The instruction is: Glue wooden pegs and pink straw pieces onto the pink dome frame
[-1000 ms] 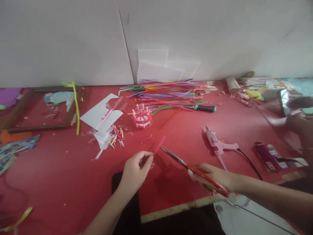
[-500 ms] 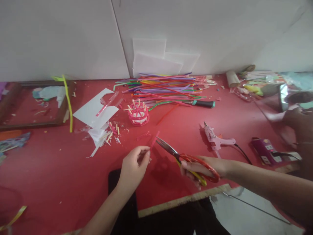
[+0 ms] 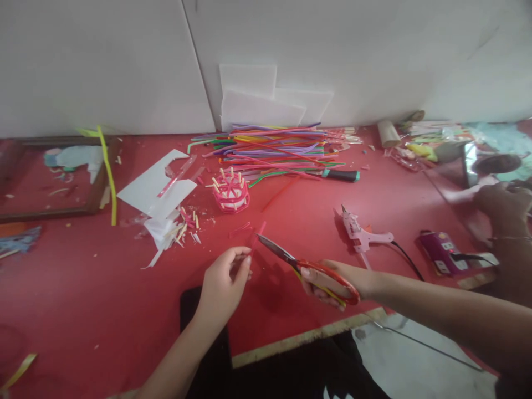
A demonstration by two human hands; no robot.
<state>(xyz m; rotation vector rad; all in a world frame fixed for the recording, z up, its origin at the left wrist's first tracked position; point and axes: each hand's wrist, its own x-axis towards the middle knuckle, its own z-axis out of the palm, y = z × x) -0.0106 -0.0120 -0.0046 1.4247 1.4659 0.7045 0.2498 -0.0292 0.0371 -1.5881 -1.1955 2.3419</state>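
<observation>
My left hand point(image 3: 226, 285) is closed in a pinch around a short pink pipe cleaner point(image 3: 260, 228), whose free end points up and away. Scissors point(image 3: 282, 254) with red and yellow handles are in my right hand point(image 3: 326, 280), fingers wrapped round the loops. Their blades lie nearly together, with the tip at or right beside the pink piece; whether they touch I cannot tell. Beyond my left hand stands a small round pink frame point(image 3: 231, 194) with pale sticks poking up from it. Pink offcuts point(image 3: 240, 229) rest on the red table point(image 3: 137, 310).
Behind lies a heap of coloured pipe cleaners point(image 3: 278, 147) with a black-handled tool point(image 3: 341, 175). A pink glue gun point(image 3: 361, 235) and purple power strip point(image 3: 444, 252) are at right, near another person's hand point(image 3: 502, 205). White paper point(image 3: 143, 185) and stick scraps lie left. A dark flat object point(image 3: 189, 305) is under my left wrist.
The scissors' handles have come closer together and the blades have narrowed. The whole view has shifted slightly. My left hand keeps its pinch on the pink piece.
</observation>
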